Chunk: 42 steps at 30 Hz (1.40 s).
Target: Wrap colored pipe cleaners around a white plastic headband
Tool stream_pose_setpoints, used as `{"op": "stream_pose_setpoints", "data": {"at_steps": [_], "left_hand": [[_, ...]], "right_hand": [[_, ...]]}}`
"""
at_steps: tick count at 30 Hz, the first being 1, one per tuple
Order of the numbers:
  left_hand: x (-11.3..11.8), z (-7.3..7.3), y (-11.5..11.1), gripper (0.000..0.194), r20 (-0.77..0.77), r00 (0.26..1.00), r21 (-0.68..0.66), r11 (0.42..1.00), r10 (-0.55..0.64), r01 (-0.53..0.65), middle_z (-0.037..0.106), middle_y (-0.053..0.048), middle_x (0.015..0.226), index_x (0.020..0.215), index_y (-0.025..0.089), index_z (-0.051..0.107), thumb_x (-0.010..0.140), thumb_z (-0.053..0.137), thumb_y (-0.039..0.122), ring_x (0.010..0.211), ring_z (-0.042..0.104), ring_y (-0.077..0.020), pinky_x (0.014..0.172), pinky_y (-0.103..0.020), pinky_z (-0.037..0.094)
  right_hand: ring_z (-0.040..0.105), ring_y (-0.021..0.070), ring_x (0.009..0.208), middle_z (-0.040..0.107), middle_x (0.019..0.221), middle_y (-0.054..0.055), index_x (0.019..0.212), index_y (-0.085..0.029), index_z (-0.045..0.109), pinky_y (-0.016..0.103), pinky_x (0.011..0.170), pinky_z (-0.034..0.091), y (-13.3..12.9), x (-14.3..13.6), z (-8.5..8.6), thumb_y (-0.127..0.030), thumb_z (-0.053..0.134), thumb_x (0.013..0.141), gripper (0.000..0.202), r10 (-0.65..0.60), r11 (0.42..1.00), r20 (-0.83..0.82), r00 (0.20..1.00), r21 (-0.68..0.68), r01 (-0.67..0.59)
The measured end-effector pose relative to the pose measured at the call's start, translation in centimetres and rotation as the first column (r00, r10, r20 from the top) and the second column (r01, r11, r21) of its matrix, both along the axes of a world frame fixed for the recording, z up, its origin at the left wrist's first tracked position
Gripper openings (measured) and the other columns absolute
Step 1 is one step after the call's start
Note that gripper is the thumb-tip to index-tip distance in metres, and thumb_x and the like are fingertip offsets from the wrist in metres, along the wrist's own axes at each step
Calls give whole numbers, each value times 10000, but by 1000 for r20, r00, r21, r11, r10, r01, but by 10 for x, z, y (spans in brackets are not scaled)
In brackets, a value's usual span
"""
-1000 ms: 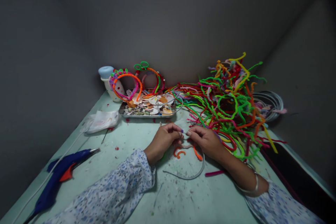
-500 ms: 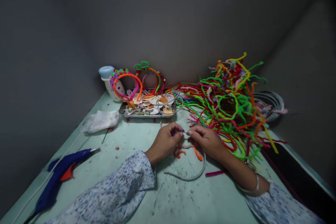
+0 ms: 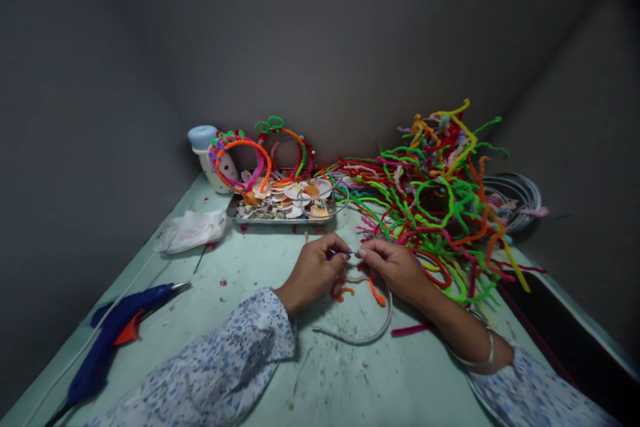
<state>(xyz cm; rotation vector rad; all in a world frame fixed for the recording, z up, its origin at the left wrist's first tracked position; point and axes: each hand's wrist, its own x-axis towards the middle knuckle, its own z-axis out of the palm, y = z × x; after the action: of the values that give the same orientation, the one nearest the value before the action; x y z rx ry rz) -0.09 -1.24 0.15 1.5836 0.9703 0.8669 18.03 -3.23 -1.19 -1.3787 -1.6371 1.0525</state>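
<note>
Fingers pinched, my left hand (image 3: 320, 267) holds a short purple pipe cleaner (image 3: 345, 253) over the middle of the table. My right hand (image 3: 393, 268) pinches the other end close by, with a small gap between the fingertips. Much of the purple piece is hidden by the fingers. Beneath the hands lie bits of orange pipe cleaner (image 3: 377, 292) and a curved grey headband (image 3: 360, 340). A magenta pipe cleaner (image 3: 411, 331) rests by my right wrist.
A blue glue gun (image 3: 113, 330) with a white cord lies at left, near a plastic bag (image 3: 197, 230). Behind are a metal tray (image 3: 280, 220) of shells, finished colourful headbands (image 3: 245, 143) and a bottle (image 3: 204, 140). Tangled pipe cleaners (image 3: 435, 207) and coiled grey wire (image 3: 530, 197) fill the right.
Both hands stay almost in place. Slightly more of the purple pipe cleaner shows between the fingertips.
</note>
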Motion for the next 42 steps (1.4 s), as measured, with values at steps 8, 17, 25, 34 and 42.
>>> {"op": "stream_pose_setpoints", "data": {"at_steps": [8,17,25,34,42], "left_hand": [[3,-4,1,86,55,999,-91,996,1,4,601,3,598,852,179,568,768,564,193,530,567,-117,516,-219,430],[4,1,2,85,67,997,-100,995,29,-22,618,-10,646,823,163,601,741,583,162,551,579,-113,539,-221,445],[2,-5,2,67,50,998,-76,996,41,-37,621,-13,622,781,174,617,750,558,167,567,606,-132,535,-227,449],[4,3,4,136,200,979,-286,958,39,20,613,-6,614,830,160,547,791,572,288,496,575,-106,489,-208,446],[2,-2,7,245,176,984,-416,905,-18,91,632,-46,647,714,133,536,742,639,353,478,588,-99,428,-180,406]], "right_hand": [[468,110,511,556,588,-22,760,-171,601,223,474,364,0,1,-1,-402,510,863,268,11,1000,11,1000,24,-11],[483,117,519,561,586,-24,755,-173,605,225,487,369,0,0,-2,-413,515,862,278,3,1000,12,1000,24,-4],[486,119,514,561,585,-27,762,-183,602,224,487,372,1,1,-3,-400,513,866,257,13,1000,-6,1000,14,-13],[486,126,562,552,607,-20,731,-180,604,234,541,386,0,2,-2,-374,510,869,257,36,997,41,999,71,-39],[494,130,584,547,616,-22,736,-181,620,231,556,394,-2,1,-1,-359,511,867,247,55,994,73,996,94,-62]]}}
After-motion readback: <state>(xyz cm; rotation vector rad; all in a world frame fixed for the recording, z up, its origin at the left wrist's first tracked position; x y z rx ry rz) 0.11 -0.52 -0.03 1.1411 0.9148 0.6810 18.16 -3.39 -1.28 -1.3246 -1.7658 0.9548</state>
